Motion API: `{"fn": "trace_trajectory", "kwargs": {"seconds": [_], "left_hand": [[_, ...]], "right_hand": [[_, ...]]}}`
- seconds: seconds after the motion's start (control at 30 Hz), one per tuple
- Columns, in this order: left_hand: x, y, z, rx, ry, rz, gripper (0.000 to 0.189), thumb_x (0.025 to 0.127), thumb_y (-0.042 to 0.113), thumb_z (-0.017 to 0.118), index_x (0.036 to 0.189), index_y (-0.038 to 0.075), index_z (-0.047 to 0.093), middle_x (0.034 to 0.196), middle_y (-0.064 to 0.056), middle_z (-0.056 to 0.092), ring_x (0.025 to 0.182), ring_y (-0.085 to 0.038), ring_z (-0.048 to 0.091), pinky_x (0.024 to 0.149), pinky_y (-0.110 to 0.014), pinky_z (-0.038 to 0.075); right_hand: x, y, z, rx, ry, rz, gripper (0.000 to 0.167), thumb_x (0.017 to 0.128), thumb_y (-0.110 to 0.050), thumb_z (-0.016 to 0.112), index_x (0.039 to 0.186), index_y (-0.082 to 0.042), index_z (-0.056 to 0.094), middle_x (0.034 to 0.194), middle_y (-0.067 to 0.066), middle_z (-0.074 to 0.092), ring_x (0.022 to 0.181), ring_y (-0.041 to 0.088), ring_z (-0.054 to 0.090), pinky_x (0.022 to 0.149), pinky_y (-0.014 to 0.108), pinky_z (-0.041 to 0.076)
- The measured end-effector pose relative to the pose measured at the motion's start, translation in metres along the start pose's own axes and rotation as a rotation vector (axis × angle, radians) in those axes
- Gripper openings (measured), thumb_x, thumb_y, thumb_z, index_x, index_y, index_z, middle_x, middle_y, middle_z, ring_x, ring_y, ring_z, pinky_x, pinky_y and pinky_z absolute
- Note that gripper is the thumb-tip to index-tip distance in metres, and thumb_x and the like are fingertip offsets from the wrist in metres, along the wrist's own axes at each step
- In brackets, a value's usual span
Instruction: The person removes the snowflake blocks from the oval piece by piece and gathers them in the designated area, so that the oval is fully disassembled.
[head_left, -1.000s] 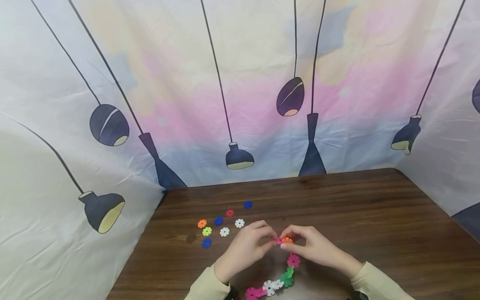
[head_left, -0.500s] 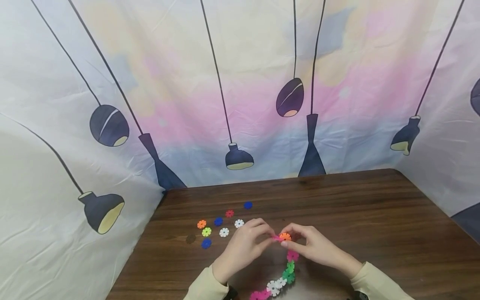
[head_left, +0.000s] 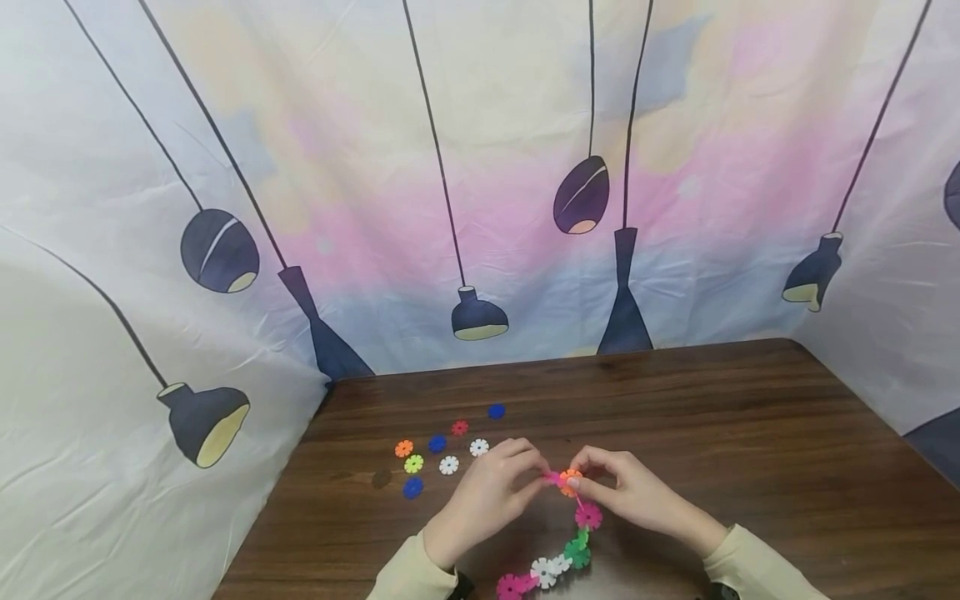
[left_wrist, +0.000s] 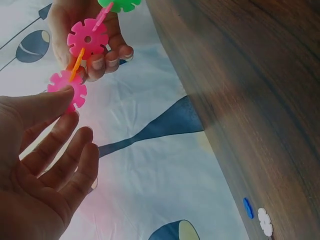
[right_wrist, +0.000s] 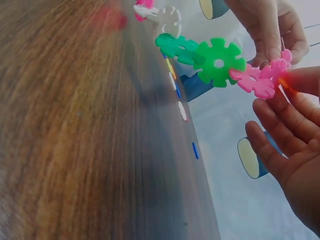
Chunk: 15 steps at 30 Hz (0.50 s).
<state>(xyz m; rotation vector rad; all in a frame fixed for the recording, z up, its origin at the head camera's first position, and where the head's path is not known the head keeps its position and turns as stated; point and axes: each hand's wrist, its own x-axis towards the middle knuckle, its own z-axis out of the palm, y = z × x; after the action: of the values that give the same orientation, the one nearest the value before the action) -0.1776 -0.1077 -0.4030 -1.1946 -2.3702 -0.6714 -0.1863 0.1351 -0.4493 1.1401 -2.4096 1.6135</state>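
My left hand (head_left: 487, 493) pinches a pink notched snowflake disc (left_wrist: 79, 94) between thumb and fingers. An orange snowflake disc (head_left: 567, 488) is joined to it, seen edge-on in the left wrist view. Thumb and forefinger of my right hand (head_left: 637, 493) pinch the orange disc, the thumb lying across its face. From there a chain of interlocked discs hangs in a curve toward the table's near side: a pink disc (head_left: 588, 517), green discs (right_wrist: 218, 63), white discs (head_left: 543, 572) and pink ones at the tail (head_left: 511, 587).
Loose snowflake discs lie flat left of my hands, among them blue (head_left: 413, 487), yellow (head_left: 414, 464), orange (head_left: 404, 448), red (head_left: 460, 427) and white (head_left: 448, 465). The brown wooden table (head_left: 750, 433) backs onto a hanging cloth (head_left: 525, 250) printed with lamps.
The orange disc rose slightly and turned its face toward the head camera, then dipped a little. My right thumb has moved onto its face. The hanging chain has swung slightly.
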Motion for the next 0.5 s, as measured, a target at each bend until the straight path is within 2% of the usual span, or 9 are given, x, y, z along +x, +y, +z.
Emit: {"fn": "trace_trajectory", "kwargs": {"seconds": [0.27, 0.4, 0.5], "left_hand": [[0.001, 0.004, 0.0032, 0.028, -0.036, 0.078, 0.012, 0.087, 0.014, 0.081, 0.093, 0.019, 0.071, 0.093, 0.01, 0.066, 0.089, -0.005, 0.059, 0.08, -0.015, 0.048], [0.0005, 0.0047, 0.0031, 0.04, -0.027, 0.084, 0.012, 0.087, 0.014, 0.081, 0.092, 0.018, 0.071, 0.093, 0.011, 0.066, 0.088, -0.005, 0.06, 0.079, -0.014, 0.048], [-0.0001, 0.0052, 0.003, 0.041, -0.023, 0.086, 0.011, 0.088, 0.014, 0.08, 0.092, 0.017, 0.071, 0.093, 0.011, 0.066, 0.088, -0.005, 0.06, 0.078, -0.014, 0.048]], "right_hand": [[0.0003, -0.0006, 0.0012, 0.011, -0.037, -0.018, 0.005, 0.103, -0.018, 0.06, 0.101, -0.021, 0.064, 0.085, -0.006, 0.066, 0.076, 0.009, 0.061, 0.071, 0.029, 0.051], [0.0004, -0.0005, 0.0007, -0.005, -0.085, -0.017, 0.007, 0.104, -0.021, 0.058, 0.102, -0.023, 0.065, 0.086, -0.007, 0.065, 0.078, 0.006, 0.059, 0.072, 0.028, 0.05], [0.0003, -0.0004, 0.0001, -0.014, -0.127, -0.021, 0.01, 0.105, -0.021, 0.056, 0.101, -0.023, 0.065, 0.084, -0.002, 0.064, 0.077, 0.003, 0.057, 0.072, 0.027, 0.05]]}}
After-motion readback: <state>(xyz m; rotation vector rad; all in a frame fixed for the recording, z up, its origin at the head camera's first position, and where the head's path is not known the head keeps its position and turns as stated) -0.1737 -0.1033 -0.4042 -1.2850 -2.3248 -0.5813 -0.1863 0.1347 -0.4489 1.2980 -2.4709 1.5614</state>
